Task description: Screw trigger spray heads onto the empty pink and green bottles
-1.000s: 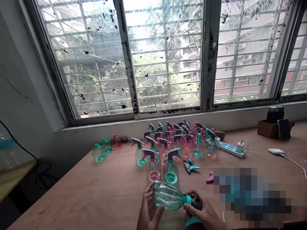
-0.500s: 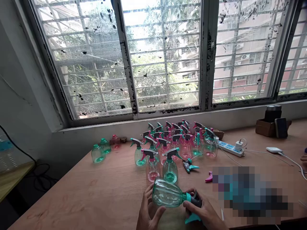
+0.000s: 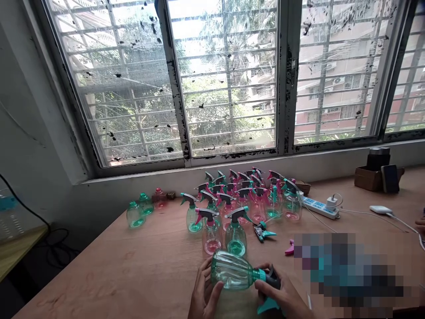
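A green clear spray bottle (image 3: 231, 269) lies sideways in the air between my hands, low in the middle of the view. My left hand (image 3: 205, 290) is wrapped round its base end, thumb against the side. At the neck, my right hand (image 3: 277, 292) grips the teal collar and the dark grey and teal spray head, whose trigger points down. Just beyond stand a pink spray bottle (image 3: 212, 237) and another green spray bottle (image 3: 236, 239), both upright with heads on. A loose spray head (image 3: 264, 231) lies on the table to their right.
Several capped spray bottles (image 3: 257, 206) crowd toward the window. Headless bottles (image 3: 136, 215) stand at the left table edge. A power strip (image 3: 320, 207) with cables, a white charger (image 3: 380, 210) and a brown box (image 3: 367, 177) occupy the right. A blurred patch hides part of the table.
My left thumb has moved up onto the bottle's side, closing the left hand's hold. The bottle stays nearly in place, and my right hand keeps its grip at the spray head.
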Action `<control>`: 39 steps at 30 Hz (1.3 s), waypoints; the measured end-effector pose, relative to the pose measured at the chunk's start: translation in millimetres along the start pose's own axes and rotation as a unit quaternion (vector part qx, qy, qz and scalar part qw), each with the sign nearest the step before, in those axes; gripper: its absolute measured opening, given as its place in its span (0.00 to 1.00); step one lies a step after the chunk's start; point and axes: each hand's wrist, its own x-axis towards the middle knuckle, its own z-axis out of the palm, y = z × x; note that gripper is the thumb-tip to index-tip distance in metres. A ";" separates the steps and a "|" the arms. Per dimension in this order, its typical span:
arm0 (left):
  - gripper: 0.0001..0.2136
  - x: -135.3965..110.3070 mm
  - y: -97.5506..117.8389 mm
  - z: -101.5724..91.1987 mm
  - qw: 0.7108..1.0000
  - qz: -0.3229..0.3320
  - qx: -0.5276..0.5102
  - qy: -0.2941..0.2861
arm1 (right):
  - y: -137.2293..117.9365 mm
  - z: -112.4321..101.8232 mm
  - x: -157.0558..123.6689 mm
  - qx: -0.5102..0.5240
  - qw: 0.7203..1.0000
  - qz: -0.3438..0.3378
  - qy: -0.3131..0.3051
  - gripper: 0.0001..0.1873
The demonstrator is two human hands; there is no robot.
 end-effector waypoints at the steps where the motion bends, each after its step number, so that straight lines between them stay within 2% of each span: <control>1: 0.22 0.2 -1.5 -0.5 1.000 0.009 0.006 -0.004 | 0.3 -0.5 0.6 0.005 1.000 0.001 0.004 0.26; 8: 0.24 1.0 -11.3 -2.6 0.997 0.050 0.054 0.013 | -4.9 0.7 -0.3 0.031 0.999 0.005 0.012 0.26; 12: 0.30 0.0 -7.9 -1.6 0.999 0.033 0.044 -0.001 | -5.2 5.8 -4.4 0.020 1.000 -0.002 0.021 0.27; 16: 0.29 0.6 -4.5 -0.2 1.000 0.009 0.012 0.005 | -7.0 9.1 -6.9 -0.019 0.999 -0.015 0.022 0.27; 23: 0.28 1.8 -11.6 -1.0 0.999 0.031 0.038 -0.001 | -4.1 4.0 -0.6 0.011 1.000 0.005 0.015 0.28; 27: 0.34 0.3 -13.6 -2.5 0.999 0.025 0.035 -0.002 | -5.2 4.0 -2.5 -0.016 1.000 0.005 0.012 0.27; 32: 0.26 0.4 -6.4 -0.7 1.000 -0.001 0.003 0.031 | -9.6 5.0 -6.2 -0.089 0.996 -0.030 -0.004 0.25; 35: 0.26 1.8 -3.0 1.4 1.000 0.005 0.005 0.027 | -7.6 4.2 -3.9 -0.061 0.998 -0.016 0.003 0.25; 39: 0.24 2.8 -3.5 2.0 0.998 0.059 0.034 0.016 | -4.1 3.6 -0.2 -0.008 1.000 0.004 -0.001 0.26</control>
